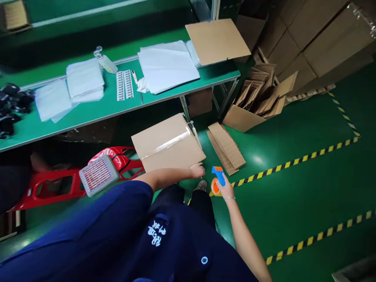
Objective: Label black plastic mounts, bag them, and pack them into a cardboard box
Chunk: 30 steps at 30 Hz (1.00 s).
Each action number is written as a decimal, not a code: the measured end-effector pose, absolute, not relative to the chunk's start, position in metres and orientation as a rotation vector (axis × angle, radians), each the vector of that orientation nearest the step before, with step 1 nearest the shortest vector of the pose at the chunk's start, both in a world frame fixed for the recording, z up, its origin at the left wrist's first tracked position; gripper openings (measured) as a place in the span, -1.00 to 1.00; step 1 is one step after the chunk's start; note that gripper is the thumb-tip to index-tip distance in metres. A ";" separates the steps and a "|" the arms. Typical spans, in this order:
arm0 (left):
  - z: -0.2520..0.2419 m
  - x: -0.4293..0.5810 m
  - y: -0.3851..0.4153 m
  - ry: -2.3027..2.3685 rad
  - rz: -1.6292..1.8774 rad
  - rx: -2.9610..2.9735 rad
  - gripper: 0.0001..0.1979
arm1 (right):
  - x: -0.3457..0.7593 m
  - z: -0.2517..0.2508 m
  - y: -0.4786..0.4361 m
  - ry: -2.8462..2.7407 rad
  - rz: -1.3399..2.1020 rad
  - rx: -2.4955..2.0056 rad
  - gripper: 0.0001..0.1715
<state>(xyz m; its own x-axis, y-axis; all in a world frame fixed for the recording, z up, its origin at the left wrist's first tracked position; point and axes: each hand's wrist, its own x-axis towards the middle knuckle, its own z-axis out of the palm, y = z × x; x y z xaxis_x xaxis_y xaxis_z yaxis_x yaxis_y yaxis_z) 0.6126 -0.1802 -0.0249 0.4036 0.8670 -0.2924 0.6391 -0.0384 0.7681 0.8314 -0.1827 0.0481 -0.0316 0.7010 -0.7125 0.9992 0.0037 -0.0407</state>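
Observation:
A closed cardboard box [166, 143] with a strip of clear tape across its top stands on the green floor in front of me. My left hand [197, 170] rests on the box's near right corner, fingers curled over its edge. My right hand [225, 189] is closed around a blue and orange tape dispenser [217, 179], held just right of the box, a little above the floor.
A stack of flat cardboard inserts [226, 147] lies right of the box, beside an open carton of cardboard pieces [258, 100]. A green workbench [96, 107] holds white sheets, label strips and a bottle. Red plastic stools [55, 184] stand at left. Large cartons are stacked at back right.

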 end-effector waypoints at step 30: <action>-0.012 0.226 -0.347 0.608 0.900 0.017 -0.69 | 0.454 0.066 -0.356 3.048 -0.039 1.120 -0.27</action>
